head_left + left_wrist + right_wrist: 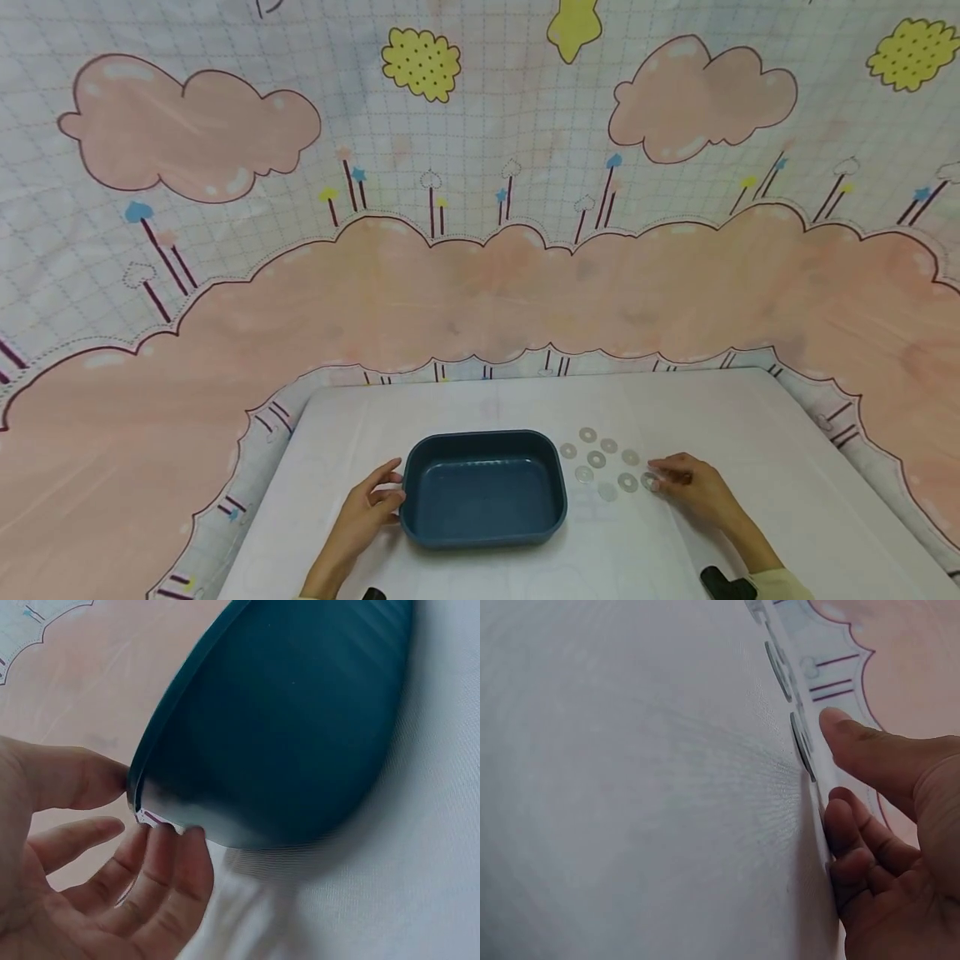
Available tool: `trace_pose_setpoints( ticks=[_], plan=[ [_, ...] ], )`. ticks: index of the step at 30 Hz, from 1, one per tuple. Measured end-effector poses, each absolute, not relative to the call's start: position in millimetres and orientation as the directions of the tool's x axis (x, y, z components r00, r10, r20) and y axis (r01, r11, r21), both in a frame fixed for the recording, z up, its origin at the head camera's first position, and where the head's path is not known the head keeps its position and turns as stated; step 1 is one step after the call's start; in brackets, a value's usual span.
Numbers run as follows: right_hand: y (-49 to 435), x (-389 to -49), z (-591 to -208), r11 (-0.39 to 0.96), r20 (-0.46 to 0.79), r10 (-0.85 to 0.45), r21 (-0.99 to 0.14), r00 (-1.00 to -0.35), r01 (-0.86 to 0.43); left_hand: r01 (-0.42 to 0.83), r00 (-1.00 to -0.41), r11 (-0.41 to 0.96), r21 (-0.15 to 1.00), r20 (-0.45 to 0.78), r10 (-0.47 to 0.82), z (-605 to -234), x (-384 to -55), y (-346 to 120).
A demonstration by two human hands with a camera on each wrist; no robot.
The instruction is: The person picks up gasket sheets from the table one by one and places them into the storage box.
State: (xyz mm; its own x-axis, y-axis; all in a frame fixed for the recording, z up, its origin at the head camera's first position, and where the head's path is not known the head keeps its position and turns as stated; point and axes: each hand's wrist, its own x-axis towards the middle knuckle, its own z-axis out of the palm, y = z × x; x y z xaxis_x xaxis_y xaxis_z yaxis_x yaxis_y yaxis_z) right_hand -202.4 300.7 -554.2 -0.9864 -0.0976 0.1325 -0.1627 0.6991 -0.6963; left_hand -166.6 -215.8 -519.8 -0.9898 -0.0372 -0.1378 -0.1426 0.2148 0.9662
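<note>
Hands [363, 508] [696, 492] at blue tray [483, 504], rings [622, 482]

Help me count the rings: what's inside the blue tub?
Inside the tub, only its bare floor and walls show; its near rim covers that side's inner face. The rings lie on the table beside it.

Under your left hand [366, 504] and right hand [697, 490] you have a white table [615, 558]. Beyond both, you face a printed backdrop [487, 117] with a scalloped pink band [480, 292]. Far past your left, outward, you see a pink cloud [195, 133]; past your right, a matching cloud [701, 104]; between, a yellow star [574, 29].
</note>
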Motion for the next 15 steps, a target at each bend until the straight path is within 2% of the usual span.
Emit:
trace_pose_setpoints(
  ticks=[9, 15],
  plan=[
    [298.7, -204.7, -553.8, 0.732, 0.098, -0.134, -0.661, -0.986, -0.165, -0.133, -0.991, 0.181, 0.975, -0.13, -0.026, -519.8, -170.2, -216.4],
    [297.0, -204.4, -552.7, 0.735, 0.078, -0.147, -0.658, -0.986, -0.161, -0.182, -0.983, 0.132, 0.974, -0.178, -0.038, -519.8, -173.6, -216.8]
  ],
)
